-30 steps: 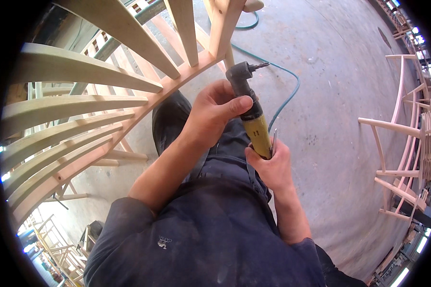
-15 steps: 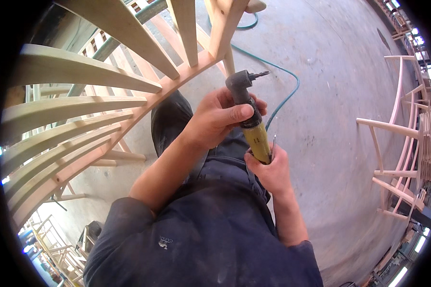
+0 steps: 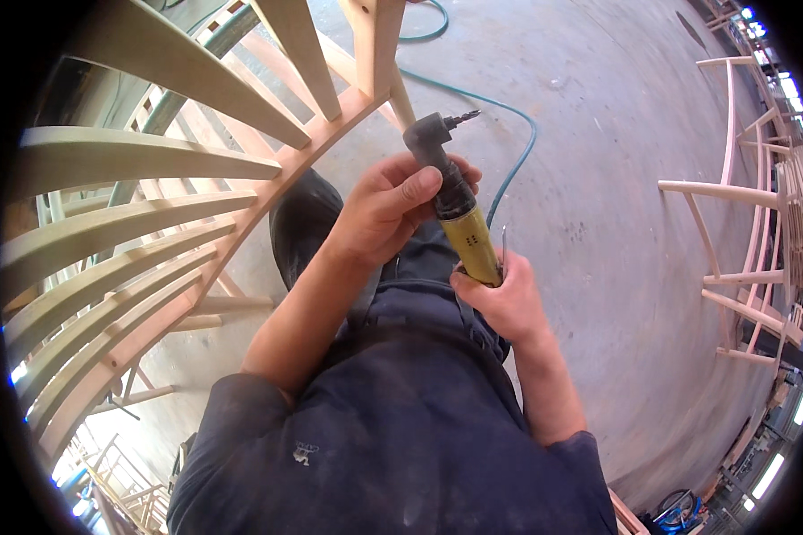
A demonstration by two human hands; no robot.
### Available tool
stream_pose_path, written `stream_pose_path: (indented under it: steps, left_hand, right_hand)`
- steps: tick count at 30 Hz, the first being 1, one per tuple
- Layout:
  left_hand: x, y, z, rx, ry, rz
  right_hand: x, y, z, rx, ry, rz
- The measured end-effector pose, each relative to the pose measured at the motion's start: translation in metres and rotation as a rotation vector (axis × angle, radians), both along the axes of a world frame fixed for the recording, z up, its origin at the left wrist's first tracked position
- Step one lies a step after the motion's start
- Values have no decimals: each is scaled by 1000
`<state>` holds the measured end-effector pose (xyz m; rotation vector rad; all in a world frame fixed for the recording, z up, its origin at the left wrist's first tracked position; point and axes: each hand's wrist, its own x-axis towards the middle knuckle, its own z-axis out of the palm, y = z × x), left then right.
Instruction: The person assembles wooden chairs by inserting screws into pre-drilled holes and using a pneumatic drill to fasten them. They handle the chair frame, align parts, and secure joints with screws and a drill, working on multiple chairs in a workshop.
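Note:
An angle drill [image 3: 469, 245] with a yellow body and a dark right-angle head is held in front of my waist. Its fluted bit [image 3: 462, 119] points to the right. My left hand [image 3: 379, 207] is closed around the black neck, thumb lying along it. Lower down, my right hand [image 3: 510, 301] grips the back end of the yellow body; a thin metal piece [image 3: 504, 241] sticks up beside it, and I cannot tell whether it belongs to the drill. To the left stands a wooden slatted frame [image 3: 241, 209], apart from the drill.
A green hose [image 3: 528, 147] curves over the grey concrete floor [image 3: 616, 267] beyond the drill. Pale wooden chair-like frames [image 3: 721, 192] stand at the right. More wooden parts [image 3: 120, 473] are at the lower left, and a blue-framed bicycle [image 3: 678, 508] is at the lower right.
The drill and both hands sit slightly further left and higher in the picture, with the grip unchanged. The surroundings have shifted as well, so the view has turned a little.

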<state>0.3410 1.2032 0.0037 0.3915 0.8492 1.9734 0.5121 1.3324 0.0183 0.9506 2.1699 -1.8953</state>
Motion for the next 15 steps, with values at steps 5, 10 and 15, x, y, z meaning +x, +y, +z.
stream_pose_path:
  steps: [5,10,15]
  left_hand:
    - [7,3,0,-153,-3,83]
    - [5,3,-4,-253,-8,64]
    - [-7,1,-10,163,-69,-136]
  right_hand:
    - [-4,-12,-2,323,12,-107]
    - [0,-3,-8,217,2,-31]
    - [0,13,9,-267,-59,129]
